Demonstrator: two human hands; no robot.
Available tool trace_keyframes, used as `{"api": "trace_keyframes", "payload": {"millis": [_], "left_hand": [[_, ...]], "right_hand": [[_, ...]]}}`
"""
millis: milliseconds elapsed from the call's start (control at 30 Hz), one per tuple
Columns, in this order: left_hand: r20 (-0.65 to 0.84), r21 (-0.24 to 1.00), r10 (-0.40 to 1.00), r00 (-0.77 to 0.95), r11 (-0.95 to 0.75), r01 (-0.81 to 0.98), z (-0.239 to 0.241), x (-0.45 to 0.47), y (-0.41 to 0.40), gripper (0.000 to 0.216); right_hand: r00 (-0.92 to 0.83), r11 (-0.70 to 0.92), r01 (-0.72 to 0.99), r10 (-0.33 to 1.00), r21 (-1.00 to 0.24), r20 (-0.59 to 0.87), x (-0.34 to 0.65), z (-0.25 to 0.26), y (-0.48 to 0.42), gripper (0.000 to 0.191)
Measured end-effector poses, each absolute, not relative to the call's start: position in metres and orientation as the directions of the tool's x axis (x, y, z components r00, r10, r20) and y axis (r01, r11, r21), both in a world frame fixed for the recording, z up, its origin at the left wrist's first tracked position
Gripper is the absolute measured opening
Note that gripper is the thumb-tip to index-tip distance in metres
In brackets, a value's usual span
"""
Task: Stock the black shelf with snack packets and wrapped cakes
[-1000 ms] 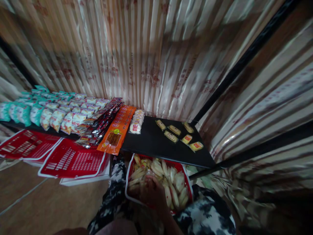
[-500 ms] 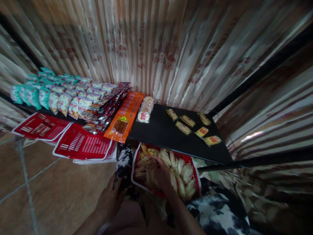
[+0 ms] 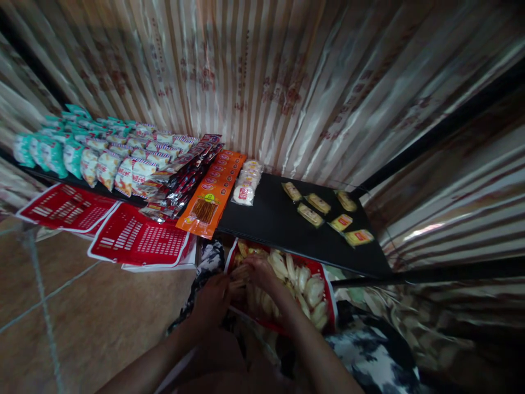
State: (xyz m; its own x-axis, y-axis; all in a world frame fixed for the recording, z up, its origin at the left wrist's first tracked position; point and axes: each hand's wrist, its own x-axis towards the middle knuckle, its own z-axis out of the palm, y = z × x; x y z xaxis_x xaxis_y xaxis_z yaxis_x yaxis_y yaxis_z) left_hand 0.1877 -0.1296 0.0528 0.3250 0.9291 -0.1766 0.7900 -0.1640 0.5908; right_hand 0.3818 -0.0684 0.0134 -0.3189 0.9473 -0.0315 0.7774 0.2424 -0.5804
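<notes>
A red basket (image 3: 331, 298) with a white rim rests between my knees, filled with pale wrapped snack packets (image 3: 314, 290). At its left side, a bunch of slim light-brown packets (image 3: 238, 278) lies between my two hands. My left hand (image 3: 212, 300) reaches over the basket's left rim, fingers curled at the near end of the bunch. My right hand (image 3: 261, 272) is closed on the bunch's far side; its fingertips are partly hidden. In the basket's back left corner are some yellow packets (image 3: 246, 249).
Behind the basket is a black shelf (image 3: 266, 213) bearing several yellow snack packets (image 3: 318, 202), a row of white round packets (image 3: 246, 186), an orange snack bag (image 3: 211, 194) and rows of puffed bags (image 3: 135, 175). Red baskets (image 3: 139, 235) sit low at left. A striped curtain (image 3: 262, 82) hangs behind.
My left hand has moved from my knee, rightward and forward to the basket's left side. My right hand has shifted slightly left and back toward the slim brown packets.
</notes>
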Motion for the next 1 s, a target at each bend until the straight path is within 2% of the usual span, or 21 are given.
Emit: {"api": "trace_keyframes", "payload": {"millis": [100, 233, 333, 500, 700, 867, 1000], "left_hand": [[-0.149, 0.720, 0.935, 0.321, -0.120, 0.684, 0.045, 0.211, -0.109, 0.036], [-0.222, 0.707, 0.955, 0.198, 0.018, 0.707, 0.032, 0.230, -0.089, 0.026], [-0.186, 0.705, 0.971, 0.153, 0.023, 0.709, 0.031, 0.230, -0.085, 0.019], [-0.135, 0.755, 0.989, 0.064, 0.061, 0.653, 0.041, 0.219, -0.083, 0.023], [-0.137, 0.871, 0.990, -0.018, 0.129, 0.475, 0.049, 0.210, -0.085, 0.023], [-0.183, 0.933, 0.980, -0.073, 0.197, 0.301, 0.046, 0.211, -0.094, 0.019], [-0.240, 0.951, 0.958, -0.158, 0.265, 0.160, 0.040, 0.210, -0.101, 0.021]], "right_hand": [[-0.300, 0.231, 0.771, 0.954, -0.594, -0.019, 0.384, 0.011, -0.067, 0.028], [-0.268, 0.220, 0.765, 0.963, -0.605, 0.012, 0.381, 0.015, -0.064, 0.026], [-0.236, 0.207, 0.761, 0.971, -0.614, 0.035, 0.377, 0.019, -0.062, 0.025], [-0.173, 0.189, 0.740, 0.981, -0.645, 0.089, 0.369, 0.033, -0.063, 0.028], [-0.072, 0.181, 0.674, 0.981, -0.716, 0.180, 0.368, 0.047, -0.075, 0.032], [0.011, 0.076, 0.694, 0.993, -0.716, 0.116, 0.367, 0.032, -0.097, 0.033], [0.017, 0.063, 0.691, 0.995, -0.720, 0.103, 0.369, 0.024, -0.111, 0.032]]}}
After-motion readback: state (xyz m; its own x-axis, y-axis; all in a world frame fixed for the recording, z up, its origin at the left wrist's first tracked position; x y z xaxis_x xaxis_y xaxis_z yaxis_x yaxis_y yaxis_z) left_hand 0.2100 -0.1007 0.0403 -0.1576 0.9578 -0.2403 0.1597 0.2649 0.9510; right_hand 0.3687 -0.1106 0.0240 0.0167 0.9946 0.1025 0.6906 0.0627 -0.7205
